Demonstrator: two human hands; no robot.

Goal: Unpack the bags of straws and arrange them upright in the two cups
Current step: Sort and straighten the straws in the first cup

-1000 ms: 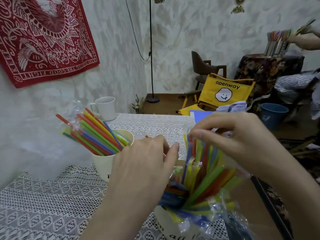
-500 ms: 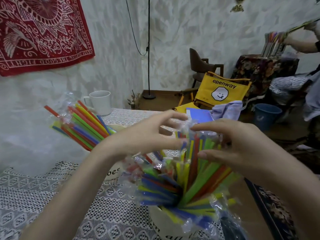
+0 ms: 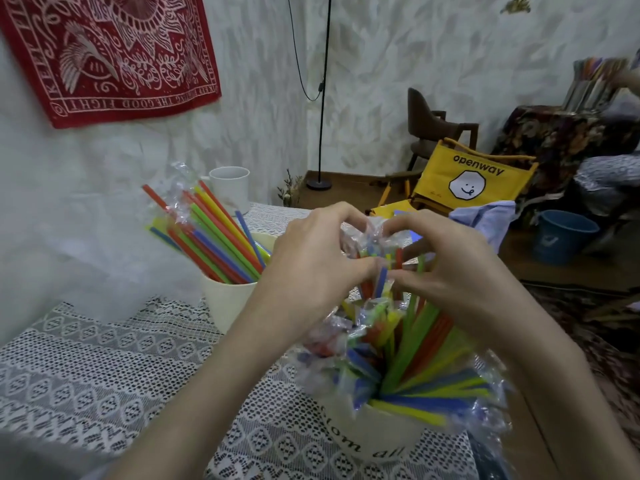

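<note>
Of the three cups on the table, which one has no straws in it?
The white mug farthest back by the wall holds none; the cream cup and the lettered cup nearest the camera both hold coloured straws.

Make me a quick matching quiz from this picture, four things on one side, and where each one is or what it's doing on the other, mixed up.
Things:
1. left hand
2. white mug
3. blue bucket
4. near cup

Places or states:
A. on the floor at right
B. pinches clear wrap over the straws
C. at the table's far edge, without straws
D. closest to camera, lettering on its side

Pairs: 1-B, 2-C, 3-A, 4-D
</note>
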